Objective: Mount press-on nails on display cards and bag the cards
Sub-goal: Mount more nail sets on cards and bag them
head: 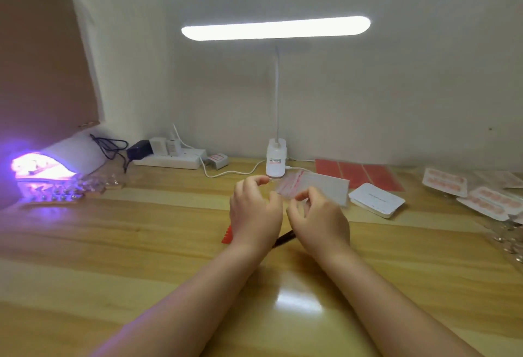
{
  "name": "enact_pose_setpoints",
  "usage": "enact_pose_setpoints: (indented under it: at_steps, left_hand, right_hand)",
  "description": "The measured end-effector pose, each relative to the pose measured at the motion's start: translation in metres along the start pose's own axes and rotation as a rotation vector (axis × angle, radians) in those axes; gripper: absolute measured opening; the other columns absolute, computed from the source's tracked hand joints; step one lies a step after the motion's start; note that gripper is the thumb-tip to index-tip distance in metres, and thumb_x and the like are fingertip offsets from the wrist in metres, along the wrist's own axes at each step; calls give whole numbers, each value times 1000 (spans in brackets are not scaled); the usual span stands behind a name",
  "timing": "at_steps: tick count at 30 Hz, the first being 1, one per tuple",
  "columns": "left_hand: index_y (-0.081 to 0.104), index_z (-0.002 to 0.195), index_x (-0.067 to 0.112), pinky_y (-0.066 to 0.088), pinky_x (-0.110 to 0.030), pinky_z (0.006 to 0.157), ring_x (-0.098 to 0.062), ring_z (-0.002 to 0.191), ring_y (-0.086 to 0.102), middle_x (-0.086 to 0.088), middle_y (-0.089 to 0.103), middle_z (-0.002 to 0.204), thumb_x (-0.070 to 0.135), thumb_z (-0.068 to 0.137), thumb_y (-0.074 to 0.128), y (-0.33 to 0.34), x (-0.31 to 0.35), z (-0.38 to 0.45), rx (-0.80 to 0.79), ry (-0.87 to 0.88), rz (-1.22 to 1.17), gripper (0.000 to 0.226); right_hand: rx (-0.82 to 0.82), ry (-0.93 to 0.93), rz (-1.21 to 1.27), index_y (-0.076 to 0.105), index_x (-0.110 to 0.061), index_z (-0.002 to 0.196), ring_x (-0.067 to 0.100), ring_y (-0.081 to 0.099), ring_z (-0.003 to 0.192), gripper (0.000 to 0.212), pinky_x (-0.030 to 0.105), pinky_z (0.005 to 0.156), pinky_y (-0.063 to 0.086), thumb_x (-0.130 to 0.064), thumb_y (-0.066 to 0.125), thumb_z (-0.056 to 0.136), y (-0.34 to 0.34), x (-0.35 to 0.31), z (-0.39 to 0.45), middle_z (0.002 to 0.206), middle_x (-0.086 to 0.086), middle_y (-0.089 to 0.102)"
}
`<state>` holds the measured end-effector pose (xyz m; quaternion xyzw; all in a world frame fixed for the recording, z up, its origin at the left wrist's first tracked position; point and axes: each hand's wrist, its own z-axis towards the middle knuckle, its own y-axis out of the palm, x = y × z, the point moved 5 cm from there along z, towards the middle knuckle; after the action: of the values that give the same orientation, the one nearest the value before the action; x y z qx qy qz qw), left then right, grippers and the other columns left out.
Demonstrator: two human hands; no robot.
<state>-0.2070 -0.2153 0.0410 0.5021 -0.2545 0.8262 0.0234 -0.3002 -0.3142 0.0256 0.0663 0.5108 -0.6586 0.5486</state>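
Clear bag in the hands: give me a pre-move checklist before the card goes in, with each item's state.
1. Clear bag held off the table: ok.
2. Right hand pinching the bag: ok.
3. Left hand gripping the bag: cannot tell, blurred.
4. Bag mouth opened: cannot tell.
5. Blank card stack within reach, right of the hands: ok.
6. Finished nail cards laid out at far right: ok.

A pale, bare wall [396,73] rises behind a glossy, light wooden counter [113,243], lit by a white clip lamp [276,28] with a long glowing bar, while a brown board [42,59] leans at the left.
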Motion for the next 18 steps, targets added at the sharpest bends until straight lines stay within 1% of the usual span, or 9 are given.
enact_pose_setpoints:
  at_steps: [2,3,6,8,9,11,14,16,18]
  left_hand:
    - [60,106,25,49,-40,88,-21,105,54,4,58,113,22,88,50,-13,-9,24,-63,-93,55,21]
    - [62,99,26,51,-35,82,-21,97,58,5,63,105,25,88,49,-21,-14,36,-102,-139,67,17]
    - [67,83,16,45,-30,71,-28,87,64,-4,70,88,26,84,54,-45,-32,63,-185,-236,98,16]
    - [64,75,15,43,-29,66,-30,78,60,-3,65,73,23,83,53,-69,-47,79,-101,-220,237,16]
    - [62,76,19,43,-29,66,-28,78,58,1,62,73,23,84,51,-85,-57,87,-15,-198,337,14]
    - [63,93,24,44,-30,73,-28,90,60,2,63,91,24,86,51,-127,-79,99,179,-190,499,13]
    - [58,116,9,45,-41,89,-38,110,55,-15,59,119,28,85,56,-194,-133,110,372,-322,659,37]
    - [39,133,2,41,-47,99,-42,121,46,-24,46,133,33,87,59,-231,-174,109,395,-536,675,60]
    - [33,135,11,40,-47,101,-42,119,48,-22,48,131,34,88,58,-254,-204,106,351,-624,674,58]
  right_hand:
    - [13,-77,-14,60,-22,94,17,54,68,12,28,57,37,-32,58,88,3,-4,-7,64,-11,46]
    - [13,-105,-17,60,-21,96,15,53,65,12,27,54,35,-31,58,89,3,-6,-10,62,-11,45]
    - [3,-176,-35,61,-20,96,11,51,58,12,23,47,29,-30,60,89,5,-12,-15,59,-10,46]
    - [-13,-199,-49,62,-19,94,12,51,57,11,23,45,27,-28,61,88,6,-15,-16,58,-10,45]
    - [-20,-203,-52,62,-19,93,12,51,56,10,23,45,27,-27,61,88,6,-15,-16,58,-10,45]
    - [-29,-202,-44,62,-18,90,12,50,54,8,23,45,26,-25,62,87,6,-14,-15,56,-10,45]
    - [-49,-208,-39,63,-18,88,11,49,53,5,23,45,28,-23,64,86,8,-15,-15,55,-10,45]
    - [-66,-213,-41,63,-19,87,11,50,53,4,24,45,28,-22,64,86,9,-14,-16,55,-9,46]
    - [-79,-212,-33,63,-20,87,10,50,54,3,24,45,28,-22,65,86,10,-15,-15,55,-8,46]
